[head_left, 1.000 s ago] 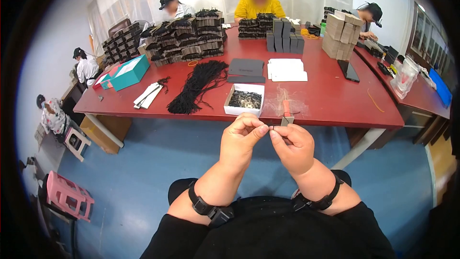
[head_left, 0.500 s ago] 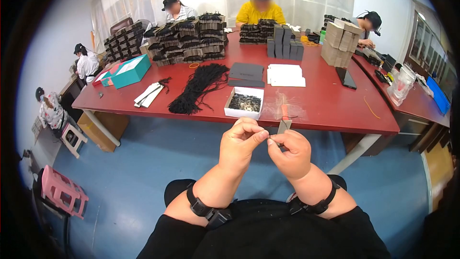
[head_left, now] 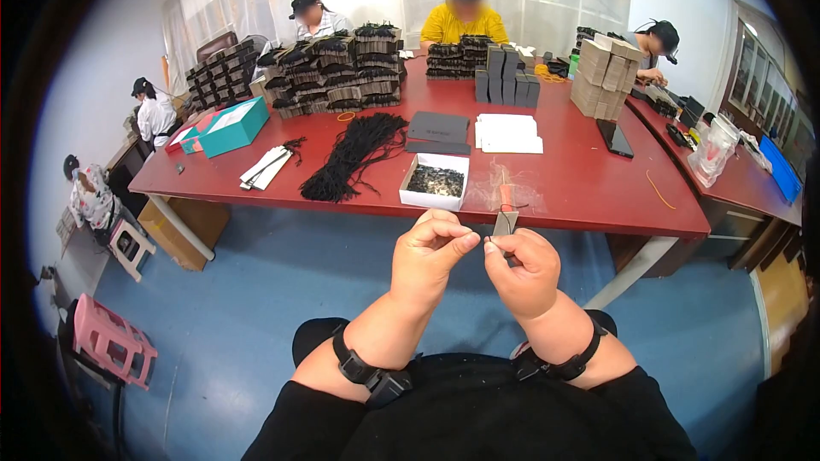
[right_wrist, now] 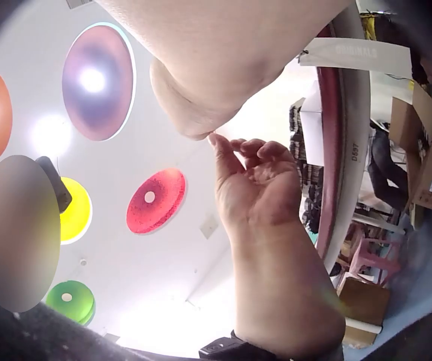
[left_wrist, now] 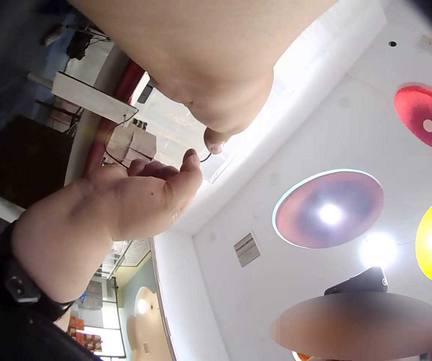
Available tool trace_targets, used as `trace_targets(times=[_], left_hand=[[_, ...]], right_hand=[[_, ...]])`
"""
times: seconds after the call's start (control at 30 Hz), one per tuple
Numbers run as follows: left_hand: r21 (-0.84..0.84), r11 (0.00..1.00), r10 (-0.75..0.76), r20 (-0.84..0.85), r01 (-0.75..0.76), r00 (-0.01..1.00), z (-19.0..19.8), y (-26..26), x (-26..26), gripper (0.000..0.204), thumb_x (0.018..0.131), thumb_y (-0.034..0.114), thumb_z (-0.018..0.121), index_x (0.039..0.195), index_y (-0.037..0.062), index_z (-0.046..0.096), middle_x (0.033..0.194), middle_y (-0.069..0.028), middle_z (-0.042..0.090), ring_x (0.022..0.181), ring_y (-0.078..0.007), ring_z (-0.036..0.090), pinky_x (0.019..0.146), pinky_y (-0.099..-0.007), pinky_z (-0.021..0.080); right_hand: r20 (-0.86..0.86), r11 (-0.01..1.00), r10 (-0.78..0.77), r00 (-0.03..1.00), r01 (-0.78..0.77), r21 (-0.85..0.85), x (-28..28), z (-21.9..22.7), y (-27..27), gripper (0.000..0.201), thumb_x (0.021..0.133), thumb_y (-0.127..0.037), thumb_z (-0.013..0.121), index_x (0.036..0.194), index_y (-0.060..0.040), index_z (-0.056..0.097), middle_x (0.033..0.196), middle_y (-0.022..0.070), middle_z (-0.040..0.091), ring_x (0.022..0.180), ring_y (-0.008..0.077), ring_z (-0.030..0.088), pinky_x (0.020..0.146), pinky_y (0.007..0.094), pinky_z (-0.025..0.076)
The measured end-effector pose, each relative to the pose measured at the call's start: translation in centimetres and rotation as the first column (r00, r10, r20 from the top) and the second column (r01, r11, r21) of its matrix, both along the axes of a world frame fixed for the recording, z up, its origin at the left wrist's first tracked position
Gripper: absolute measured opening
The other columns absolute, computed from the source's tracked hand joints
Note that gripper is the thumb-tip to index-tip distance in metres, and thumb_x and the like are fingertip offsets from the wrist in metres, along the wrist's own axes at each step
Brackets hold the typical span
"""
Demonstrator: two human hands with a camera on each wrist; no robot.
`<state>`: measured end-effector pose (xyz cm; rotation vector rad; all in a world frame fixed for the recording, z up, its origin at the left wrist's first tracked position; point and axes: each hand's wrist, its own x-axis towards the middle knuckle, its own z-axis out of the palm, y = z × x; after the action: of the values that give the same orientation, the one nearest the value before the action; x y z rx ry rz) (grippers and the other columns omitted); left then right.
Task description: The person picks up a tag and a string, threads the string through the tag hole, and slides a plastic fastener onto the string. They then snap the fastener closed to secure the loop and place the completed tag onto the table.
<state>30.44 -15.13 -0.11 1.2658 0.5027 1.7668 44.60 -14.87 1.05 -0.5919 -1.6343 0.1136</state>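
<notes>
Both hands are raised just off the table's front edge, fingertips close together. My left hand (head_left: 423,256) pinches a thin black cord (left_wrist: 206,159) between thumb and forefinger. Opposite it, my right hand (head_left: 524,266) also pinches the cord at its fingertips, with the other fingers curled in. A grey hang tag (head_left: 506,223), looped with black cord, sticks out from the table edge just beyond the right fingers. Pale lettering shows on the tag (right_wrist: 355,53) in the right wrist view. Behind it, an orange strip (head_left: 506,195) lies by clear tape on the table.
On the red table (head_left: 342,222) are a white box of small dark pieces (head_left: 436,196), a bundle of black cords (head_left: 354,158), grey cards (head_left: 438,126), white cards (head_left: 508,134) and a phone (head_left: 615,138). Tall stacks of tags (head_left: 333,72) stand behind. Other people sit around the room.
The hands stay in nearly the same place. The right fingertips dipped toward the left ones, then drew slightly away to the right. The view has shifted a little.
</notes>
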Motion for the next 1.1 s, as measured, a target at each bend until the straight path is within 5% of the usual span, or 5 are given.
trace_targets(times=[0.77, 0.87, 0.93, 1.03, 1.1], left_hand=[[0.061, 0.993, 0.112, -0.165, -0.103, 0.980, -0.4, 0.1, -0.1, 0.011, 0.073, -0.008, 0.068, 0.081, -0.0005, 0.065, 0.087, -0.0035, 0.051, 0.080, -0.0114, 0.050, 0.072, -0.0228, 0.042], [0.053, 0.995, 0.096, -0.127, -0.090, 0.987, -0.3, 0.0, 0.1, 0.008, 0.074, -0.004, 0.070, 0.079, 0.0000, 0.065, 0.086, -0.0022, 0.052, 0.079, -0.0101, 0.050, 0.070, -0.0221, 0.042], [0.039, 0.996, 0.084, -0.124, -0.079, 0.989, -0.4, 0.1, 0.1, 0.006, 0.075, -0.004, 0.069, 0.078, -0.0008, 0.064, 0.086, -0.0021, 0.052, 0.080, -0.0103, 0.051, 0.071, -0.0221, 0.043], [-0.024, 0.999, -0.041, -0.048, 0.040, 0.998, -1.0, 0.7, 0.0, 0.006, 0.077, -0.003, 0.067, 0.081, -0.0014, 0.063, 0.087, -0.0024, 0.052, 0.082, -0.0105, 0.052, 0.072, -0.0222, 0.043], [-0.072, 0.985, -0.152, 0.029, 0.154, 0.988, -1.0, 0.8, 0.1, 0.008, 0.079, -0.002, 0.066, 0.085, -0.0011, 0.062, 0.089, -0.0030, 0.053, 0.083, -0.0105, 0.053, 0.073, -0.0224, 0.044]], right_hand=[[0.115, 0.989, 0.071, 0.991, -0.055, -0.139, 0.1, 0.2, 0.5, 0.008, 0.076, -0.006, 0.063, 0.082, -0.0027, 0.065, 0.059, 0.0087, 0.052, 0.051, 0.0204, 0.050, 0.049, 0.0318, 0.039], [-0.136, 0.911, 0.264, 0.955, -0.294, -0.289, -0.3, -1.1, 0.9, 0.014, 0.084, -0.012, 0.061, 0.092, -0.0012, 0.066, 0.062, 0.0041, 0.055, 0.054, 0.0128, 0.050, 0.051, 0.0275, 0.038], [-0.544, 0.490, 0.363, 0.756, -0.652, -0.579, -0.1, -1.4, 0.9, 0.018, 0.087, -0.016, 0.061, 0.096, -0.0009, 0.066, 0.069, -0.0004, 0.057, 0.058, 0.0073, 0.047, 0.052, 0.0231, 0.036], [-0.801, 0.185, 0.367, 0.472, -0.881, -0.435, -0.3, -1.7, 1.4, 0.014, 0.086, -0.014, 0.062, 0.095, -0.0027, 0.065, 0.067, -0.0015, 0.051, 0.056, 0.0062, 0.042, 0.050, 0.0205, 0.031], [-0.797, 0.230, 0.370, 0.478, -0.878, -0.420, -0.6, -1.6, 1.6, 0.016, 0.086, -0.014, 0.062, 0.097, -0.0022, 0.065, 0.068, -0.0019, 0.053, 0.058, 0.0059, 0.043, 0.051, 0.0200, 0.032]])
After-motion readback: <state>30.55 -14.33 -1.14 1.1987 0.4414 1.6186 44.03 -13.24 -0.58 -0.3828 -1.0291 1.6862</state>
